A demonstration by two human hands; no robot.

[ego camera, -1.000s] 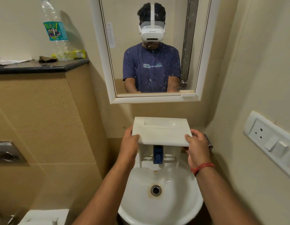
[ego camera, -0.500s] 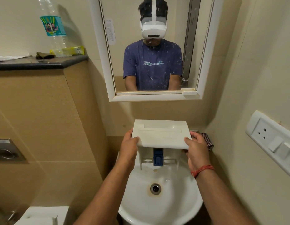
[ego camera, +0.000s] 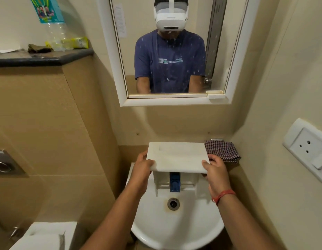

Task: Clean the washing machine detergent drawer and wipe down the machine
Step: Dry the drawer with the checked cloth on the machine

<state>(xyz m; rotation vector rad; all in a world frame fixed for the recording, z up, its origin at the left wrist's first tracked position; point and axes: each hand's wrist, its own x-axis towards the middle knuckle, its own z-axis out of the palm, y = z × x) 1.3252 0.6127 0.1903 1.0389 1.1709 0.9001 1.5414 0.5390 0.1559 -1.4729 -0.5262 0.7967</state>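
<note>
From the head camera, a person is holding a white detergent drawer (ego camera: 178, 156) over a white sink (ego camera: 176, 226). The left hand (ego camera: 142, 166) is gripping its left edge, the right hand (ego camera: 213, 168) its right edge. A checked cloth (ego camera: 222, 150) is lying just right of the drawer.

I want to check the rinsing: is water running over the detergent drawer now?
No, the detergent drawer is held over the sink by both hands, but no water stream is visible.

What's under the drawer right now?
The sink bowl and its drain. The drawer, held by the left hand and right hand, hides the tap.
</note>
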